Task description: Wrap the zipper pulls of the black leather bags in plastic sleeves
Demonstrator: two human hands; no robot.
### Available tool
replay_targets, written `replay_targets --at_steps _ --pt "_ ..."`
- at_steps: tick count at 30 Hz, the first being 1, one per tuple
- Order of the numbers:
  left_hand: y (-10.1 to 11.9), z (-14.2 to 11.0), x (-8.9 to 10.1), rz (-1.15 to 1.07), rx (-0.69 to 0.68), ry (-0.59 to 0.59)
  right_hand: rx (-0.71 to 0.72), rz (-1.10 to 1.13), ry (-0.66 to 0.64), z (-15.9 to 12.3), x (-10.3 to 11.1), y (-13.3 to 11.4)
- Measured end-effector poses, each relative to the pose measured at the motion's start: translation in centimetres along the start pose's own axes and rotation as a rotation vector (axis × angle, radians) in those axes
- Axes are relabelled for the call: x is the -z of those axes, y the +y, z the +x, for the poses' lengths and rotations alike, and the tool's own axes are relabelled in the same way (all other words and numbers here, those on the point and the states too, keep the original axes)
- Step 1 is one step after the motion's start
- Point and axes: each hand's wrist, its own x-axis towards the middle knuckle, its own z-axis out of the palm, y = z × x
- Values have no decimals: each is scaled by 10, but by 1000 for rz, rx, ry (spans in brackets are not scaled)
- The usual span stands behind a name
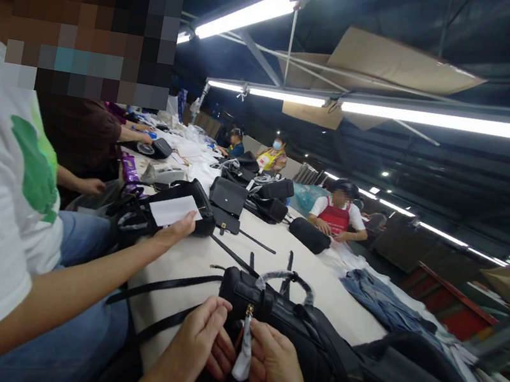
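A black handbag (283, 321) with a plastic-wrapped handle lies on the table's near edge in front of me. From its zip pull hangs a small white wrapper (243, 352). My left hand (196, 343) and my right hand (275, 368) are both pinched on that wrapper from either side, fingers closed. Long black straps (167, 287) run left from the bag across the table.
A co-worker in a white shirt sits close on my left, a hand (176, 230) on a black bag with a white card (174, 209). More black bags (263, 202) fill the long pale table (318, 278). Other seated workers are farther along. Blue cloth (378, 298) lies to the right.
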Motion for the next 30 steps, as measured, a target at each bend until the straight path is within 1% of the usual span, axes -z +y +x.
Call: replay_targets --at_steps 3,5,6,8,10,12,16,18,25,30 --pt "10 10 7 -2 105 -84 -1 8 -17 -1 1 0" --pt "13 14 5 55 127 -148 9 6 -24 -1 2 2" --pt "13 15 4 80 123 -160 26 -13 -26 -1 2 3" --pt "13 16 0 93 103 -137 75 -73 -14 1 3 6" --pt "12 17 -3 44 102 -98 117 -126 10 3 4 9" --pt "11 19 -3 -21 126 -95 155 -160 42 6 4 12" --pt "11 25 0 -102 170 -129 243 -223 107 13 4 20" --pt "11 27 2 -136 192 -152 263 -235 121 16 3 24" --pt "8 29 8 -245 217 -216 308 -239 111 19 0 31" --pt "12 33 7 -227 214 -242 342 -277 103 17 1 32"
